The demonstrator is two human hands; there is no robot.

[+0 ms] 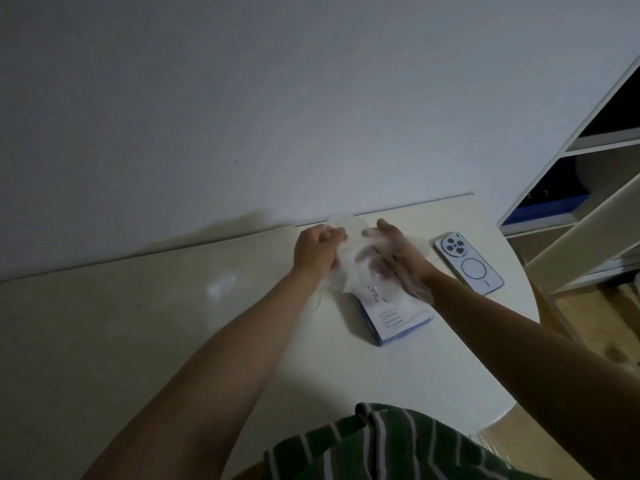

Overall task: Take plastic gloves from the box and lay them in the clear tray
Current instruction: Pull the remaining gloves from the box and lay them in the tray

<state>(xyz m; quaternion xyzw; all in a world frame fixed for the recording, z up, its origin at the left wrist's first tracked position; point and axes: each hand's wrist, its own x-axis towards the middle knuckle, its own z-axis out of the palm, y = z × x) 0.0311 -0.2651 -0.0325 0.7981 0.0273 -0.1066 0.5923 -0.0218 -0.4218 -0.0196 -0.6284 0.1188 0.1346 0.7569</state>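
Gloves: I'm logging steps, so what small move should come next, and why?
Probably lift the gloves free of the box: the left hand and right hand both hold the filmy bunch just above it, its lower end reaching the box.

A white phone [468, 262] lies back-side up near the table's [173, 323] right edge. A white shelf unit [588, 188] stands beyond that edge. A green striped shirt [381, 445] overlaps the near edge.
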